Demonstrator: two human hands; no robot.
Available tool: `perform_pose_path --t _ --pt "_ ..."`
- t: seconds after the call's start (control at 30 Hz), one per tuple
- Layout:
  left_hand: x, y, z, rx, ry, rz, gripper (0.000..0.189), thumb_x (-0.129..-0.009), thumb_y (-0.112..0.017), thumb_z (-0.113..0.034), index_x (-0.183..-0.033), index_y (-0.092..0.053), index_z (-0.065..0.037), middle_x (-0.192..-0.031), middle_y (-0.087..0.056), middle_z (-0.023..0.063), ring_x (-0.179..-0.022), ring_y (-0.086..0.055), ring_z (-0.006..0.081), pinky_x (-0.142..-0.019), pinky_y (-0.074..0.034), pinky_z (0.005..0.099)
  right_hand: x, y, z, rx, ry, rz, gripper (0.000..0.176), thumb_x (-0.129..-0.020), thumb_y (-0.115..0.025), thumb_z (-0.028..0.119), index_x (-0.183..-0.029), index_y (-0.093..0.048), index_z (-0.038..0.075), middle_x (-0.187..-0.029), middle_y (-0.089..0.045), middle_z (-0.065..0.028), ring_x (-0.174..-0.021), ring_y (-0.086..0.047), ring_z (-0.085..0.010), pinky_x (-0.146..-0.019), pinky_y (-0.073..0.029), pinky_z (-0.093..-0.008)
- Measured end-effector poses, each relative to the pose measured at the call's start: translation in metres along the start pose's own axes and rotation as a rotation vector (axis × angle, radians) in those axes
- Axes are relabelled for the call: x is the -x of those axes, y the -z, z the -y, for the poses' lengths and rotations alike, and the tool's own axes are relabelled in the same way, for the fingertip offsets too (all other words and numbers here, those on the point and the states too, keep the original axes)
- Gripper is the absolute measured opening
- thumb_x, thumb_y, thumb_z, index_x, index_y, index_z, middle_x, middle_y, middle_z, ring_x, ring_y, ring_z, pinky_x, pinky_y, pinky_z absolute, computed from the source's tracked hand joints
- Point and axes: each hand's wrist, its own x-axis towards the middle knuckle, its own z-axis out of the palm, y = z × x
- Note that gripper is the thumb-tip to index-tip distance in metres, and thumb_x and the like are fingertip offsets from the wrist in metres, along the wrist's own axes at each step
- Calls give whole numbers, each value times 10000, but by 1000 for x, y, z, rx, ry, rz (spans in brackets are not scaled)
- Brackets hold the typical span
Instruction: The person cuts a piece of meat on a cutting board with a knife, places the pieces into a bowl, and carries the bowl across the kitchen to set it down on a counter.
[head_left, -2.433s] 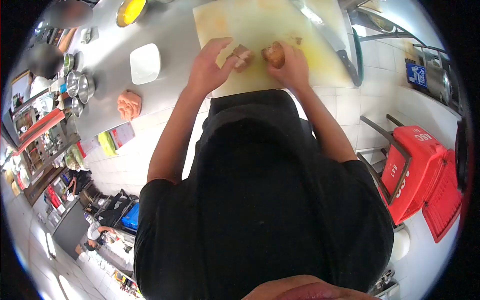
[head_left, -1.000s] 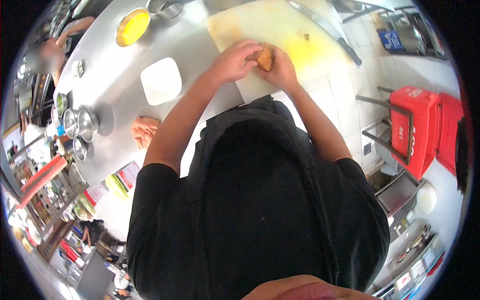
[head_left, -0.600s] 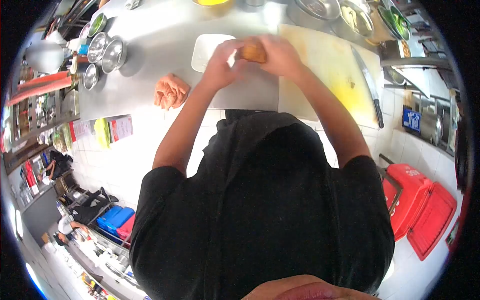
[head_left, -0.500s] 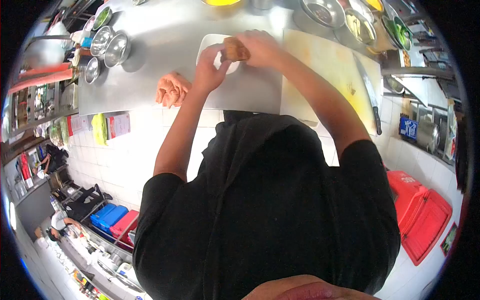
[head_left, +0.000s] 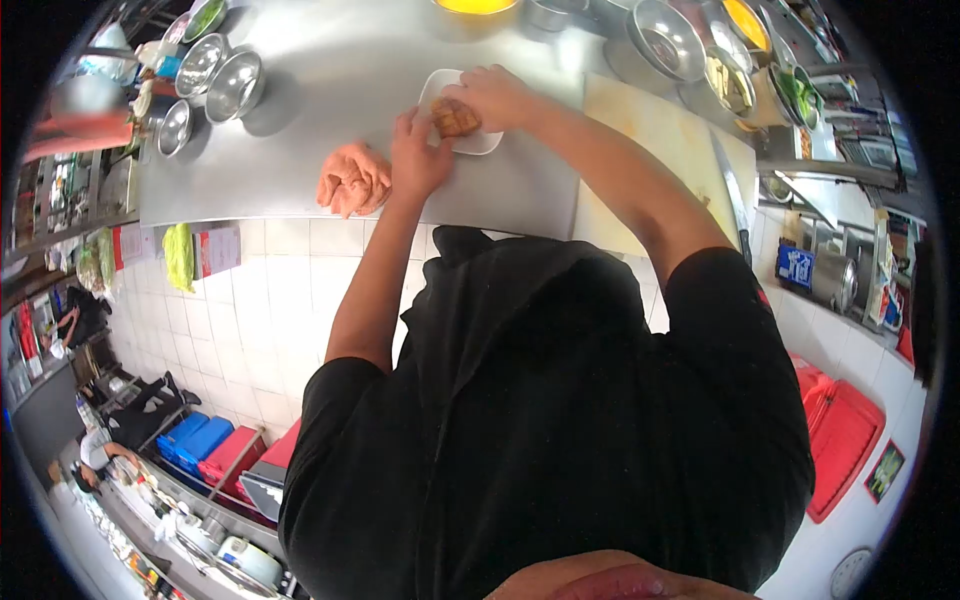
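Note:
On a small white square plate [head_left: 482, 147] lies a browned, glossy block of food [head_left: 455, 117] that looks like cooked meat with a scored surface. My right hand [head_left: 492, 98] is curled over the plate's upper right, its fingertips against the block's upper right side. To the left, my left hand [head_left: 420, 155] has its fingers apart near the plate's left rim, thumb close to the block. A crumpled orange-pink cloth [head_left: 354, 180] rests on the steel table beside my left wrist.
A white cutting board [head_left: 640, 130] with a long knife [head_left: 728, 180] on it is at the right. Metal bowls [head_left: 235, 88] stand at the left, and more bowls [head_left: 668, 42] of ingredients at the upper right. A yellow-filled bowl [head_left: 476, 6] is at the far edge. Another person [head_left: 100, 450] works at lower left.
The browned block, held up between both hands before, now lies on the plate. My left hand has drawn back from it to the left. The view has shifted slightly.

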Motion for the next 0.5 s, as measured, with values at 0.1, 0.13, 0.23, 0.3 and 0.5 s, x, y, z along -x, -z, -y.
perform_pose_path --t 0.1,0.13,0.23,0.3,0.5 --pt "1 3 5 -1 -21 10 479 -755 -817 -148 -1197 -648 -71 -1354 -560 270 -1265 -524 468 -1048 -465 553 14 29 14 -59 -127 3 783 -724 -841 210 -1439 -523 189 -1200 -650 -109 -1170 -609 -322 -959 -492 -480" --pt "2 3 8 -31 -27 22 472 -760 -817 -155 -1195 -652 -74 -1357 -559 271 -1265 -524 470 -1050 -464 552 21 36 19 -90 -179 10 826 -729 -847 211 -1479 -501 183 -1233 -647 -116 -1190 -601 -325 -980 -487 -474" --pt "1 5 17 -63 -31 70 475 -782 -811 -178 -1215 -648 -74 -1378 -548 274 -1280 -516 470 -1068 -455 546 72 39 15 -268 -336 -331 784 -773 -847 275 -1476 -519 159 -1314 -640 -145 -1161 -629 -320 -992 -506 -453" --pt "2 3 31 -91 -81 106 487 -799 -804 -192 -1240 -639 -66 -1402 -534 275 -1297 -506 467 -1089 -441 537 124 29 15 -382 -525 -444 698 -791 -821 309 -1411 -565 119 -1294 -652 -159 -1178 -625 -342 -1011 -499 -463" --pt "5 21 16 -39 -40 134 474 -855 -786 -189 -1274 -622 -39 -1438 -517 259 -1338 -489 452 -1110 -424 524 316 -9 2 -384 -1217 -674 467 -858 -767 296 -1246 -679 52 -1059 -738 -169 -927 -722 -335 -842 -578 -423"
